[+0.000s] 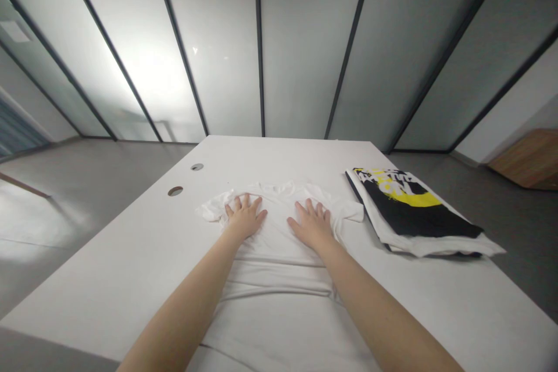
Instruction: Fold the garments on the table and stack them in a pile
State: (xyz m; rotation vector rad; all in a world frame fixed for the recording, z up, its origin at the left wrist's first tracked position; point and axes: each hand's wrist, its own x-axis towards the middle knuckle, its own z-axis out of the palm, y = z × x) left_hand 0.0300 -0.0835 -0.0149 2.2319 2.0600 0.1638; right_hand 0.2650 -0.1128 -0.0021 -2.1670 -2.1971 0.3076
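A white T-shirt (279, 244) lies spread on the white table, its collar end toward the far side and a sleeve out to each side. Wrinkles and cross folds run over its middle, and its near end reaches the bottom of the view. My left hand (245, 218) rests on the upper left part of the shirt, palm down with fingers spread. On the upper right part, my right hand (311, 224) lies in the same way, fingers apart. Neither hand grips the cloth. The fabric under both palms is hidden.
A stack of folded T-shirts (418, 209), the top one black with a yellow and white print, lies at the table's right side. Two round holes pierce the table (143, 267) near its left edge. Behind it stands a frosted glass partition (305, 40) with dark bars.
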